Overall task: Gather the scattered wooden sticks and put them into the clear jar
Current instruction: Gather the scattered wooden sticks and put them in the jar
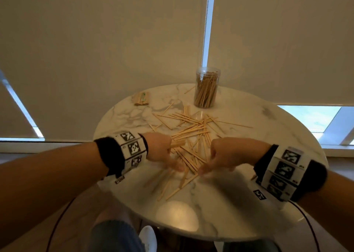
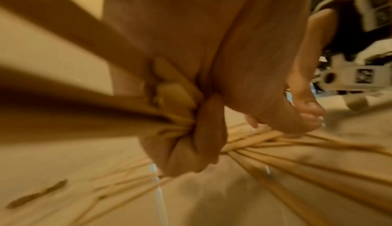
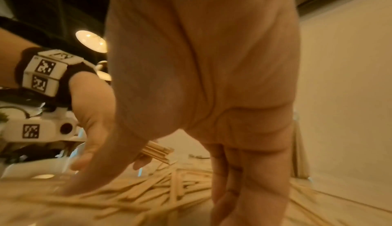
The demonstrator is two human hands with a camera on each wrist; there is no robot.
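Pale wooden sticks (image 1: pixel 191 133) lie scattered in a loose pile in the middle of the round marble table (image 1: pixel 239 204). The clear jar (image 1: pixel 206 88) stands upright at the back, holding several sticks. My left hand (image 1: pixel 166 152) is at the pile's left side, its fingers (image 2: pixel 201 137) curled round a small bundle of sticks (image 1: pixel 177 145) whose cut ends show in the wrist views (image 2: pixel 174 89) (image 3: pixel 158 151). My right hand (image 1: pixel 212 161) is on the pile's right side, its straight fingers (image 3: pixel 244 187) and spread thumb touching the sticks (image 3: pixel 148 192).
A wrapped packet of sticks (image 1: pixel 141 98) lies at the back left of the table. A few single sticks lie apart toward the right (image 1: pixel 235 124) and near the front edge (image 1: pixel 172 192). Roller blinds hang behind the table. My knee and a white shoe show below it.
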